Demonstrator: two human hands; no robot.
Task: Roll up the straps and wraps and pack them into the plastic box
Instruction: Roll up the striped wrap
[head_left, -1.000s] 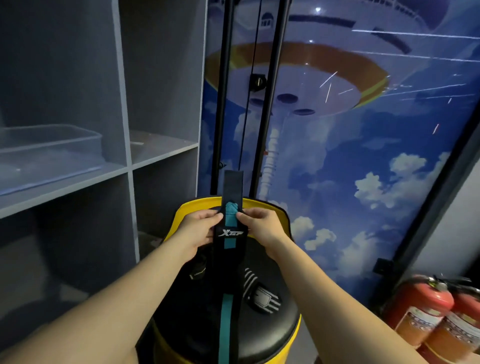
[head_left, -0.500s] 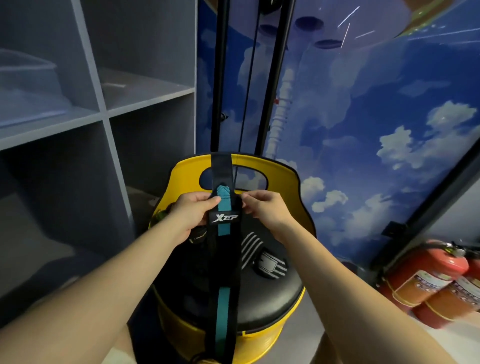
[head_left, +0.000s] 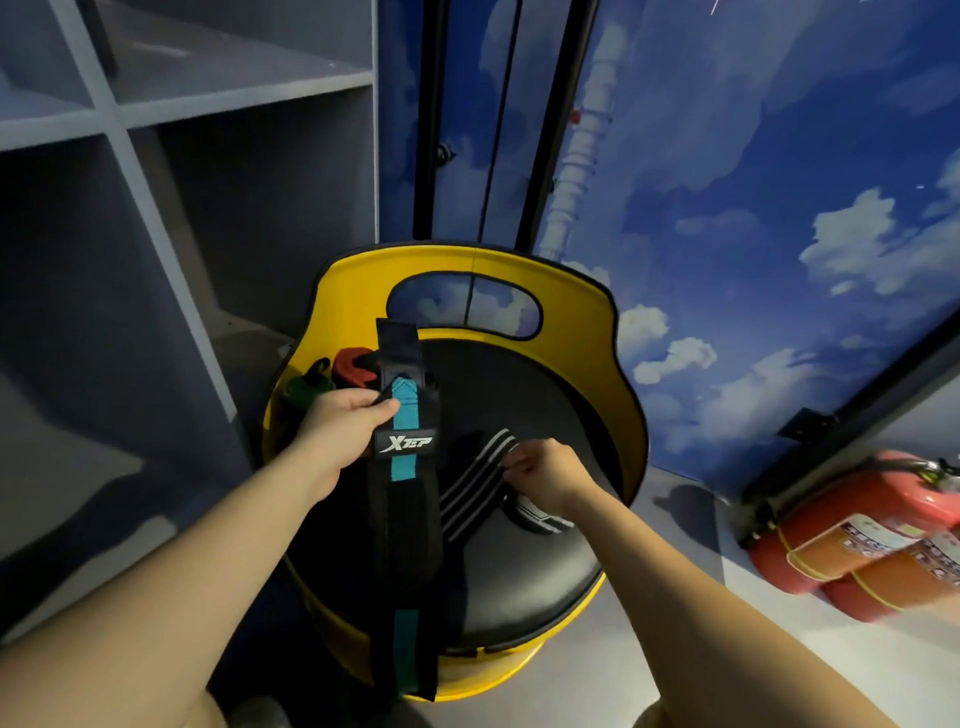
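My left hand (head_left: 343, 426) pinched the upper part of a long black wrist wrap (head_left: 402, 519) with a teal stripe and a white logo patch, thumb and fingers closed on its edge just above the logo. The wrap hung down in front of a round black-cushioned stool (head_left: 519, 571) with a yellow rim, its lower end trailing past the stool's front edge and its top tab standing above my fingers.

My right hand (head_left: 545, 475) reached down to the cushion, its fingers curled and pinching the end of a second wrap (head_left: 472, 488), black with grey stripes, which lay flat on the seat. Beside it sat a small dark rolled bundle (head_left: 535, 517), touching the striped wrap. Red and green items (head_left: 332, 374) were tucked at the back left of the seat; what they were I could not tell.

The plastic box was out of sight; only grey shelves (head_left: 156, 109) showed on the left, and red fire extinguishers (head_left: 857, 535) lay on the floor to the right.

I judged this to be the gathering step, with nothing in my hands rolled yet. The next move probably called for lifting the striped wrap, or for rolling the teal one tightly from one end, which would need both hands.
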